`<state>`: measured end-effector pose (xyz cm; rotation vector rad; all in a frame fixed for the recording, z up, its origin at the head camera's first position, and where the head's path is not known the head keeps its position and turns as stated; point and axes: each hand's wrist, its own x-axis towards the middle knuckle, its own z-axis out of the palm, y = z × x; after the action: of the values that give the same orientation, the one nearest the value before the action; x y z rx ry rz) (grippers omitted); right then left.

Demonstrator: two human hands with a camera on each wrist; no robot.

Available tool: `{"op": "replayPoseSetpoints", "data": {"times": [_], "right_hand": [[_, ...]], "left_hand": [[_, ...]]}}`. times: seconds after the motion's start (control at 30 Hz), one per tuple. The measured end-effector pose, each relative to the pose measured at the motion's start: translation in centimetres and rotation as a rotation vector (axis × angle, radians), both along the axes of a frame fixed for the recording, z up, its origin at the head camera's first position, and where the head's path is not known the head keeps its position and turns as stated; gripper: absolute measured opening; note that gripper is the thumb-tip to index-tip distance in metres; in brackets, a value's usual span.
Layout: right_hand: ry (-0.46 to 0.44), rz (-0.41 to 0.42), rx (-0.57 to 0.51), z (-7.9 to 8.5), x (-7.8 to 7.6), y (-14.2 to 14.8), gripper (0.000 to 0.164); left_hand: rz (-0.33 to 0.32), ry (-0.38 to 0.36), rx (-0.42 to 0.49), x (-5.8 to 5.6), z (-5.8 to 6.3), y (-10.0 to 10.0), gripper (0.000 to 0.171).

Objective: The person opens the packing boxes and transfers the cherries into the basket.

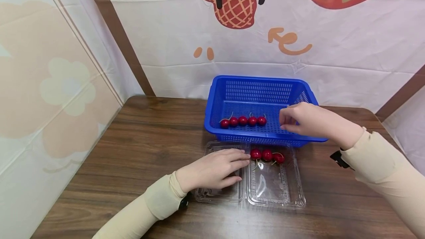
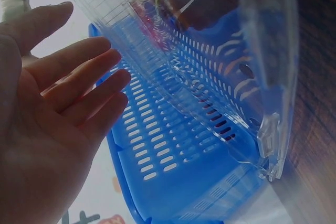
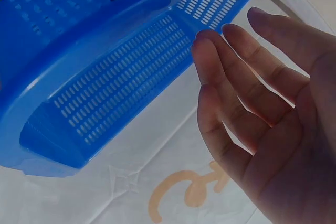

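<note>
1. Cherries (image 1: pixel 243 121), five glossy red balls with thin pale stems (image 1: pixel 231 115), lay in a row inside a blue perforated plastic basket (image 1: pixel 259 88), a little to the left of the person's bare right hand (image 1: pixel 303 119).
2. That hand hung over the basket's right part, fingers bent downward; the right wrist view showed its palm bare and its thumb parted from the fingers, so it grasped nothing that I could see.
3. The bare left hand (image 1: pixel 217 169) spread palm down over one half of a clear two-part plastic container (image 1: pixel 269 185), fingers loose and gripping nothing; whether it pressed on the plastic, I could not tell.
4. Just past those left fingertips, three more red cherries (image 1: pixel 267 155) lined the far end of the container's other half, the nearest one almost at a finger.
5. Each fruit looked small and light, smooth enough to slip or roll under a hasty pinch. Their even shine made me suspect firm imitations, though I could not be sure.
6. The best hold seemed thumb and forefinger around the round sides, from above; the stems looked too thin to trust.
7. The container's walls seemed thin and springy, better steadied with flat fingers than squeezed.
</note>
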<state>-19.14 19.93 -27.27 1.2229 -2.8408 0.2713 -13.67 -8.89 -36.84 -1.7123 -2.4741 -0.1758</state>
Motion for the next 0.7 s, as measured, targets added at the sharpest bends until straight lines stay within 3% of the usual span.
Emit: {"op": "replayPoseSetpoints", "data": {"times": [0.33,0.7], "right_hand": [[0.054,0.027,-0.017,-0.4,2.2,-0.5,0.013],[0.022,0.039,-0.035,-1.7,3.7,-0.5,0.013]], "left_hand": [[-0.004,0.002,0.007,0.0,0.0,0.0,0.047],[-0.008,0.002,0.022,0.0,0.0,-0.1,0.047]]}}
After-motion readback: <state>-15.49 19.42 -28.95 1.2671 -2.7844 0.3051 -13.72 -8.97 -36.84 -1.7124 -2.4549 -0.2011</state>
